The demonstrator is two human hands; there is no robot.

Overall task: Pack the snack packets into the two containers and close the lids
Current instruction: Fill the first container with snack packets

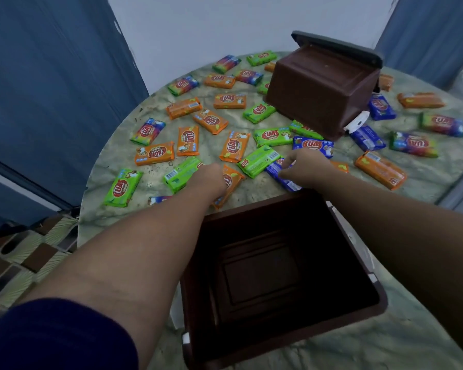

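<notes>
Nearest you stood the open brown container (281, 268), its inside bare, and beyond it the marbled table (251, 118) was strewn with snack packets, with a second brown container (318, 92) lying tipped among them at the far side. Your left hand (209, 180) rested curled on an orange packet (231, 180) beside a green packet (181, 173). Your right hand (308, 166) pinched a blue packet (281, 173) just past the near container's rim.
</notes>
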